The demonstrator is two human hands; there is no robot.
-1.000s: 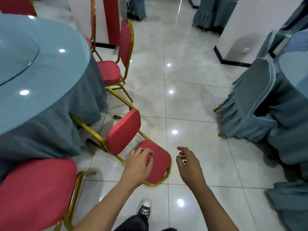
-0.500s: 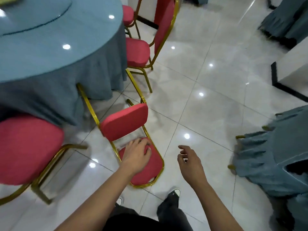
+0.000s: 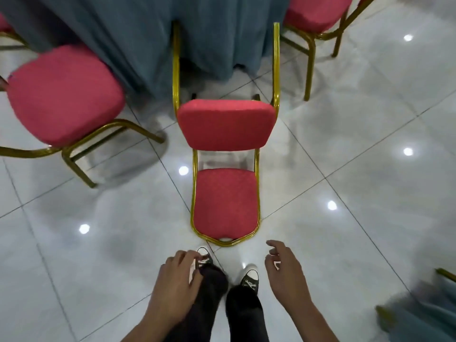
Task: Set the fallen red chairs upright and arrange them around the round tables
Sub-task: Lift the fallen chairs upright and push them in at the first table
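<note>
Fallen chair (image 3: 225, 169) on its back on the floor (image 3: 345, 169), legs toward the tablecloth (image 3: 148, 33). Left grip (image 3: 176, 285) and right grip (image 3: 286, 275) loosely curled, seemingly empty, just short of it.

Both forearms reach forward, left hand (image 3: 176, 280) and right hand (image 3: 283, 270) loosely curled, holding nothing
</note>
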